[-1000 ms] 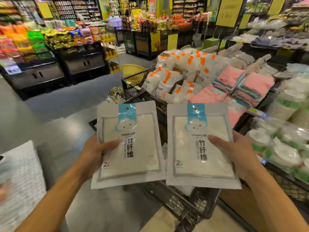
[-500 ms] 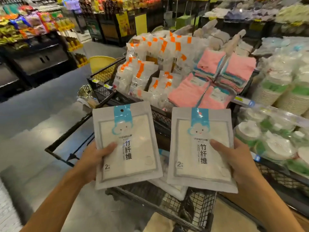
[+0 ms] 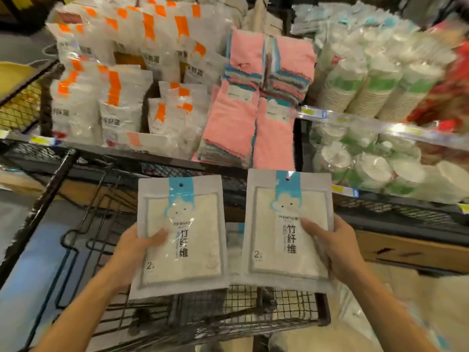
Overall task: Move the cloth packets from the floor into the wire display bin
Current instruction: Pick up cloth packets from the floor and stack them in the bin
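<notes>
I hold two flat cloth packets side by side above a black wire display bin (image 3: 279, 317). Each packet is white with a blue cloud header and black characters. My left hand (image 3: 134, 252) grips the left cloth packet (image 3: 181, 235) at its left edge, thumb on the front. My right hand (image 3: 335, 245) grips the right cloth packet (image 3: 288, 229) at its right edge, thumb on the front. Both packets hang upright over the bin's near part. The packets hide much of the bin's inside.
Behind the bin, a shelf carries white bags with orange labels (image 3: 121, 80), stacked pink towels (image 3: 253, 105) and sleeves of paper cups (image 3: 375, 85). Wrapped paper bowls (image 3: 368, 163) lie at the right. A black wire rack frame (image 3: 63, 189) stands at the left.
The view has tilted down and moved closer to the shelf. Both packets have moved forward with my hands and now hang over the wire bin.
</notes>
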### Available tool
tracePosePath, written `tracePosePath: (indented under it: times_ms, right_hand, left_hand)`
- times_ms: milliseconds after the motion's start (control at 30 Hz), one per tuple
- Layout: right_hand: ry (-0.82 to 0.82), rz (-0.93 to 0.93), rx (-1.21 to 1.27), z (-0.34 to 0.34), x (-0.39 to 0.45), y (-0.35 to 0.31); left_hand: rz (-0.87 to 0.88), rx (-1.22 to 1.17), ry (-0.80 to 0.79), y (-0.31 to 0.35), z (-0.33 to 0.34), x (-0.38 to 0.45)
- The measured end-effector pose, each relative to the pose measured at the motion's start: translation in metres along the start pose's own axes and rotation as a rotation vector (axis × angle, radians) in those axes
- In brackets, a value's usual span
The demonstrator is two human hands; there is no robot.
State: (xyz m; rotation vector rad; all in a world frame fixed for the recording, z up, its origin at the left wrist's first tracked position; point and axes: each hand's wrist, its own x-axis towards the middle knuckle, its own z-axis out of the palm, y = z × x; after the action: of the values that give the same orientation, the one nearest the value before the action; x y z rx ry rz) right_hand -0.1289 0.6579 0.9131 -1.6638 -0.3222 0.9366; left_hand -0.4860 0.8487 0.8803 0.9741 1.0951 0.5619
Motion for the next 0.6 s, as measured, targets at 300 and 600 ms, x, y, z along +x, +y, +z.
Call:
tracePosePath:
  times_ms: [300,600]
  right_hand:
    - [0.071,0.113,-0.060,0.036,0.055,0.097]
    - [0.001,0.232,-0.150,0.058,0.131,0.202]
  left_hand:
    - [-0.147,0.010,0.006,-0.085,-0.025,0.096]
    - [-0.254,-0.005,0.076,-0.187,-0.036,0.177]
